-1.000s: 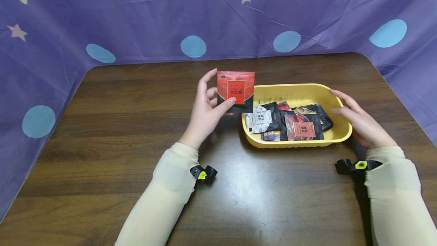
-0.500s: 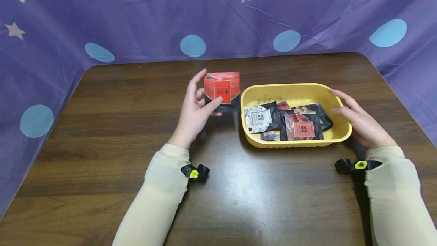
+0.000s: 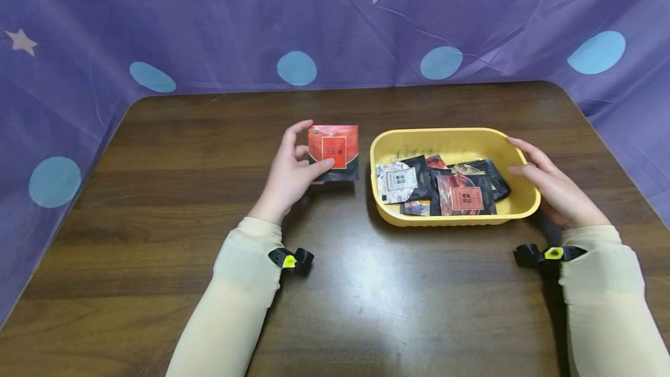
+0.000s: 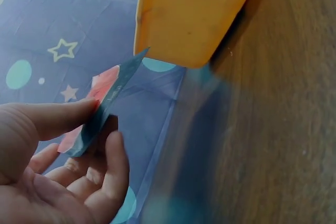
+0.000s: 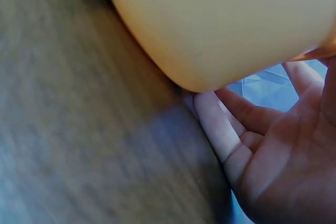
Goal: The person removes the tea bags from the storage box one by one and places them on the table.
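Note:
My left hand (image 3: 280,182) pinches a red and black tea sachet (image 3: 342,137) upright above the table, left of the yellow plastic tub (image 3: 512,202). In the left wrist view the thumb presses on the face of the sachet (image 4: 106,81), with the other fingers curled behind it. My right hand (image 3: 557,194) grips the tub's right end, its thumb over the rim and its fingers along the outside wall. Inside the tub lie a white and black sachet (image 3: 400,182), a dark red and black sachet (image 3: 466,198) and several others partly covered.
The tub stands on a dark brown wooden table (image 3: 173,237). A purple cloth (image 3: 225,22) with stars and blue dots hangs behind the table and along its sides. Each wrist wears a black strap (image 3: 549,253).
My left hand has carried the red and black tea sachet leftward, away from the tub's left rim, and then slightly lower. The right hand and the tub have stayed in place.

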Tool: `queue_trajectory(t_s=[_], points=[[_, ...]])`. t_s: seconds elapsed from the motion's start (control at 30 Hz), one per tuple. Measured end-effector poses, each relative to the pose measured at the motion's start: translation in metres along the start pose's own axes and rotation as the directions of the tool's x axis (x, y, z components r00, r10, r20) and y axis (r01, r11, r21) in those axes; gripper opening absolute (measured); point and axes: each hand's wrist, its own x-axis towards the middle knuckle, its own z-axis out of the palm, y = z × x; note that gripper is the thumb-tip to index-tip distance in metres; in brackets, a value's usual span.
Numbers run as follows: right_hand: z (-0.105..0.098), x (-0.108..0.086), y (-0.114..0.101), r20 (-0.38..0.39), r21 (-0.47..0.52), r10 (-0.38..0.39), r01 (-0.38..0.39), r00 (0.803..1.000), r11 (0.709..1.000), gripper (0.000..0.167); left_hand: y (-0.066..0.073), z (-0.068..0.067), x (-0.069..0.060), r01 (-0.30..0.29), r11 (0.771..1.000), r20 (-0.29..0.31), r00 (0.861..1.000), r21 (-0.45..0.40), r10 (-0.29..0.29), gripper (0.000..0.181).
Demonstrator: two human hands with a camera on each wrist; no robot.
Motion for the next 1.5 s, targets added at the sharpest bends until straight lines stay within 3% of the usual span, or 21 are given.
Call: queue_trajectory(t_s=[0.17,0.4,0.57,0.7,0.93,1.1,1.5], points=[[0.001,0.000,0.000,-0.004,-0.010,0.000,0.000,1.000,1.000,0.053,-0.004,-0.002,0.002,0.038,0.987,0.017,0.999,0.158,-0.041,0.072],[0.000,0.000,0.000,0.004,0.010,-0.008,0.008,1.000,1.000,0.052,-0.011,-0.005,0.005,0.119,0.935,0.038,0.989,0.333,-0.140,0.072],[0.000,0.000,-0.001,0.005,0.014,-0.009,0.009,1.000,1.000,0.052,-0.013,-0.002,0.005,0.140,0.915,0.057,0.983,0.377,-0.174,0.073],[0.001,0.001,-0.002,-0.020,-0.025,0.008,-0.008,1.000,1.000,0.052,-0.014,0.000,0.005,0.134,0.894,0.051,0.984,0.427,-0.172,0.073],[0.000,0.000,-0.001,-0.003,-0.006,-0.006,0.006,1.000,1.000,0.053,-0.016,0.001,0.004,0.125,0.853,0.037,0.985,0.507,-0.166,0.073],[0.001,0.000,-0.001,-0.030,-0.059,0.010,-0.012,1.000,0.998,0.053,-0.018,0.002,0.005,0.138,0.824,0.024,0.983,0.549,-0.181,0.073],[0.001,0.001,-0.001,-0.044,-0.062,0.026,-0.029,0.999,0.998,0.054,-0.019,0.005,0.005,0.165,0.794,0.002,0.979,0.586,-0.205,0.073]])
